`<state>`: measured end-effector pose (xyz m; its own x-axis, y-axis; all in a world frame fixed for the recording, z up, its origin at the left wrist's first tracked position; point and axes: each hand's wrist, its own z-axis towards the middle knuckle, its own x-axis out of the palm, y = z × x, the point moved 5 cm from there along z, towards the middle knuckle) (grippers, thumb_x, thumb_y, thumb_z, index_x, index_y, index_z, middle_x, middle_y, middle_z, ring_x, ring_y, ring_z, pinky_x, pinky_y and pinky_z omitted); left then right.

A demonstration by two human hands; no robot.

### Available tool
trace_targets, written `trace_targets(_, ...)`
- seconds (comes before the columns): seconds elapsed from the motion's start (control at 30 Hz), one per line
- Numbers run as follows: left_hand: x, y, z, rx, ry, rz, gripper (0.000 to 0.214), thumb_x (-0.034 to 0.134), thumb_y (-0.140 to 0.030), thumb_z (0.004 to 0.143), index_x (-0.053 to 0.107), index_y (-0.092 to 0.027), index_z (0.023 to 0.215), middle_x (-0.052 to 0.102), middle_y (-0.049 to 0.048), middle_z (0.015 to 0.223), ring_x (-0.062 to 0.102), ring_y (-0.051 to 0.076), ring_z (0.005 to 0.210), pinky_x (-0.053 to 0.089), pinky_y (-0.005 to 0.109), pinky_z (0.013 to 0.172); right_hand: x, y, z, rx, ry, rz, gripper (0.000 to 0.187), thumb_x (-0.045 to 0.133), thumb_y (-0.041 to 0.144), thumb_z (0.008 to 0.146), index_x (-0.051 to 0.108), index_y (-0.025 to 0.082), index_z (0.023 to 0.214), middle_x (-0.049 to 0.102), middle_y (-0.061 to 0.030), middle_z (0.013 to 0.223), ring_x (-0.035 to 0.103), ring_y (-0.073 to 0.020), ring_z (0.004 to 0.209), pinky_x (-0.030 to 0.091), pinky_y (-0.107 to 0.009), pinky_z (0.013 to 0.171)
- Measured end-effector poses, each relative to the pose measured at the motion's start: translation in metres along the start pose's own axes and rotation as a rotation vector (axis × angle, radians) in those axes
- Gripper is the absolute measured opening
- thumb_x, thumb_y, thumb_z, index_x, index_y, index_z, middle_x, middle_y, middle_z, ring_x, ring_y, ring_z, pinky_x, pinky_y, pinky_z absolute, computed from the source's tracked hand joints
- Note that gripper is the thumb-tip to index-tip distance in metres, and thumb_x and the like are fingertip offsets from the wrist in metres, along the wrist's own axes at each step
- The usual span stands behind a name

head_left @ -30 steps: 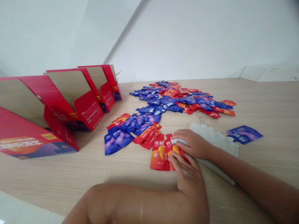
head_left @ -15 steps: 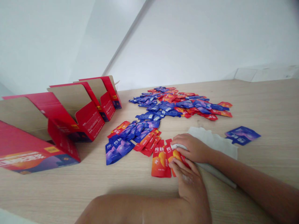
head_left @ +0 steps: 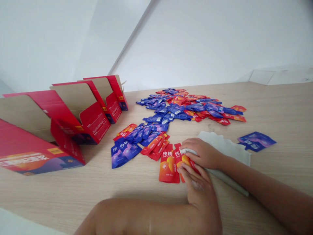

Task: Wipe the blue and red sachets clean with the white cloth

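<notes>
My right hand (head_left: pixel 204 153) pinches a white cloth (head_left: pixel 223 145) against a red-orange sachet (head_left: pixel 178 153), which lies partly under my fingers. My left hand (head_left: pixel 197 187) presses on the same sachet from below, with its fingertips on the sachet's lower edge. Beside them lies a flat orange sachet (head_left: pixel 168 166) with Chinese print. A loose row of red and blue sachets (head_left: pixel 130 148) lies to the left. A lone blue sachet (head_left: pixel 256 141) lies to the right of the cloth.
A large mixed pile of blue and red sachets (head_left: pixel 186 107) lies on the wooden table (head_left: pixel 281 111) farther off. Several red cardboard display boxes (head_left: pixel 95 122) stand open along the left side, with a white wall behind.
The whole scene shifts slightly in view as my head moves. My hands, the cloth and the sachet between them keep the same hold.
</notes>
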<state>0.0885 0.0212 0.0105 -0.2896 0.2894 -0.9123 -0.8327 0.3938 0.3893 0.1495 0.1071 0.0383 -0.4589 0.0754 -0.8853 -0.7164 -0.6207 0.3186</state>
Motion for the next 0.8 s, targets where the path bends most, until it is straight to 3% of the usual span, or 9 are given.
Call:
trace_targets(0.2, -0.0027, 0.0018, 0.0002, -0.019, -0.040, -0.074, 0.039, 0.048, -0.013, 0.081, 0.054, -0.001, 0.118, 0.057, 0.0311, 0.111, 0.057, 0.035, 0.102, 0.044, 0.053, 0.089, 0.0006, -0.0013, -0.0006, -0.005, -0.016, 0.002, 0.026, 0.048, 0.021, 0.081, 0.062, 0.019, 0.103, 0.063, -0.0076, 0.107, 0.055, -0.0221, 0.099, 0.042, -0.039, 0.088)
trace_targets(0.53, 0.0018, -0.0017, 0.0002, 0.043, 0.072, 0.093, 0.043, 0.042, -0.014, 0.083, 0.048, -0.006, 0.125, 0.055, 0.0281, 0.116, 0.056, 0.034, 0.103, 0.044, 0.052, 0.090, 0.0004, -0.0009, -0.0003, -0.004, -0.006, -0.008, 0.026, 0.048, 0.020, 0.081, 0.061, 0.019, 0.104, 0.062, -0.0074, 0.107, 0.055, -0.0220, 0.100, 0.041, -0.039, 0.088)
trace_targets(0.8, 0.0002, -0.0006, 0.0010, 0.042, 0.050, 0.083, 0.042, 0.043, -0.015, 0.083, 0.049, -0.006, 0.124, 0.057, 0.0280, 0.114, 0.057, 0.034, 0.102, 0.044, 0.052, 0.089, 0.0012, -0.0012, -0.0002, -0.004, 0.001, -0.018, 0.026, 0.048, 0.019, 0.081, 0.061, 0.019, 0.104, 0.062, -0.0075, 0.109, 0.055, -0.0225, 0.101, 0.041, -0.039, 0.088)
